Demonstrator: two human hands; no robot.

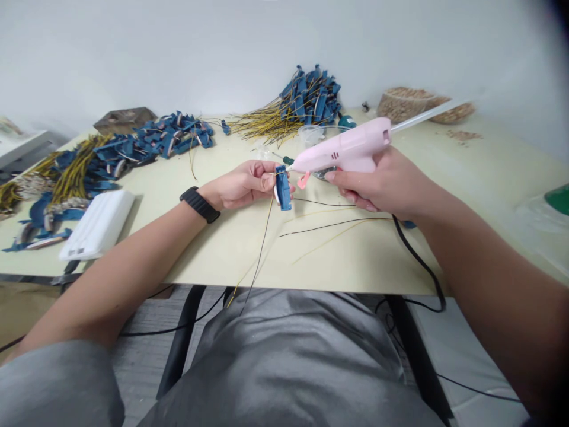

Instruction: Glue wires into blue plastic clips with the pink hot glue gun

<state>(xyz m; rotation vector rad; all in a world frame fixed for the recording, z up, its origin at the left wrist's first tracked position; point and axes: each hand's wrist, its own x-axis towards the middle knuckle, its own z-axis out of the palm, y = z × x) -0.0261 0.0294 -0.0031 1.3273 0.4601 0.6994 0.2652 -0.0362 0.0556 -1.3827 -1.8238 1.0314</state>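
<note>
The left hand [242, 185] is holding a blue plastic connector [283, 188] above the pale counter [222, 252], and its fingers [267, 181] are closed on it in a pinch. The right hand [377, 184] grips a pink hot glue gun [342, 151], with the fingers [351, 193] wrapped around the handle. The tip of the gun is just beside the connector (I cannot tell if they touch). Loose black and yellow wires [333, 226] lie on the counter below the hands, and a black cord [420, 267] runs down over its edge. Farther away lie two piles of blue connectors with yellow wires [306, 98].
</note>
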